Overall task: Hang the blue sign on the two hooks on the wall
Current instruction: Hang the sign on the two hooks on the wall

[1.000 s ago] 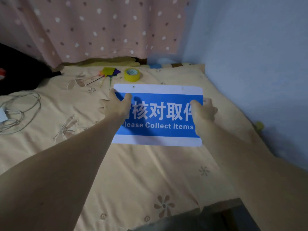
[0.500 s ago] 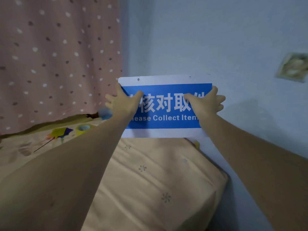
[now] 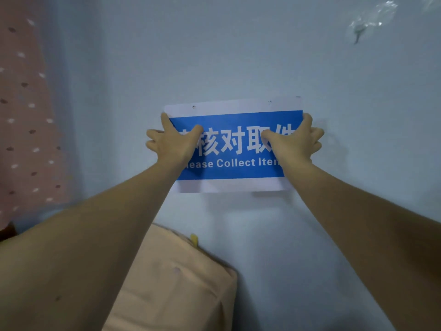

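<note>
The blue sign [image 3: 235, 142], white-bordered with white lettering and two small holes along its top strip, is held flat in front of the pale blue wall [image 3: 238, 56]. My left hand [image 3: 173, 142] grips its left edge, thumb across the front. My right hand [image 3: 294, 142] grips its right edge the same way. One clear adhesive hook [image 3: 358, 32] with a metal prong shows on the wall at the upper right, well above and to the right of the sign. A second hook is cut off at the top right corner.
A pink dotted curtain [image 3: 26, 120] hangs at the left. Below the sign lies the peach-coloured bedding [image 3: 176, 283], pushed up against the wall.
I have lifted the sign off the bed and up the wall. The view has swung from the bed towards the wall, and a hook has come into sight at the upper right.
</note>
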{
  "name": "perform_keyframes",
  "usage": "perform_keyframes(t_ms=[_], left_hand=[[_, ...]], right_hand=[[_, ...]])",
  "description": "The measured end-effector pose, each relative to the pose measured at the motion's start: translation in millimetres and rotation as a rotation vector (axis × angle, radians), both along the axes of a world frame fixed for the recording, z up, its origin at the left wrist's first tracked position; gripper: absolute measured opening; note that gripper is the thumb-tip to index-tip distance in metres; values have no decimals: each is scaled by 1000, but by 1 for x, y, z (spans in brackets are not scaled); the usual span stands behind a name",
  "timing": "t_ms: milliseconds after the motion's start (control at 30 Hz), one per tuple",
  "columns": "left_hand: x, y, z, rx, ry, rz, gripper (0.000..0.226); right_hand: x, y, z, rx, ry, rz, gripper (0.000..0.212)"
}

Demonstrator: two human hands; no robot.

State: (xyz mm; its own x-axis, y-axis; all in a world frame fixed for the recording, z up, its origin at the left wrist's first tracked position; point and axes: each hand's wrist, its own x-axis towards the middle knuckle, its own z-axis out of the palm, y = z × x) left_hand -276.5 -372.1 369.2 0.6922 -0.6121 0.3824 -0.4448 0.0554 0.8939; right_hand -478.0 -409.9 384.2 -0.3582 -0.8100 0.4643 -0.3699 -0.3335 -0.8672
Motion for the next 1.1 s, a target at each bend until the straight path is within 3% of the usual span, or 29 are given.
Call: perform_keyframes(t_ms=[300,500,767,1100], left_hand=[[-151,-82,50,-74,4,-270,90],[-218,-124,82,-156,-30,-411,96],[-249,-165,123,-315,-150,-433,96],[-249,-189,149,-323,-213,-525,75]], right_hand=[[-149,-23,52,-94,43,-315,84],[-206,-36,81,-167,113,-513,92],[-226,-50,111,-232,173,-637,105],[-236,-66,137,-165,284,-674,92]])
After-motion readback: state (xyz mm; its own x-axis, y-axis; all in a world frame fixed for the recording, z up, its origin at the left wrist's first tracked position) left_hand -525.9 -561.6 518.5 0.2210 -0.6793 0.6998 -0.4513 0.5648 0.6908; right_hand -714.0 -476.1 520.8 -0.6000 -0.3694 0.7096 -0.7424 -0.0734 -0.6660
